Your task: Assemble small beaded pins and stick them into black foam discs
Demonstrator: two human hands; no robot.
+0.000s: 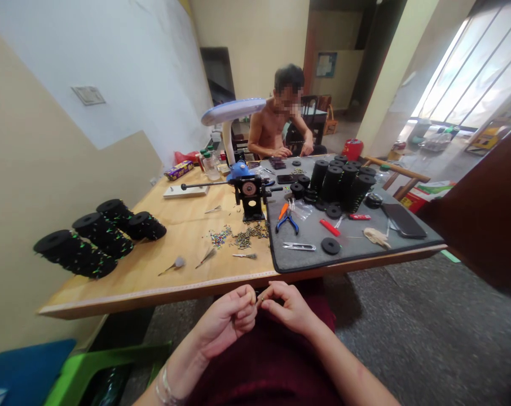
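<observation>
Above a dark maroon lap (264,361), the left hand (224,318) and right hand (287,307) meet, together pinching a tiny slim piece (260,297), its material too small to tell. Ahead, on the pale wooden surface (154,282), lie four black spools (75,254) bristling with green-tipped bits and a loose scatter of small metal pieces (242,239). One grey mat (348,254) carries blue-handled pliers (287,223).
</observation>
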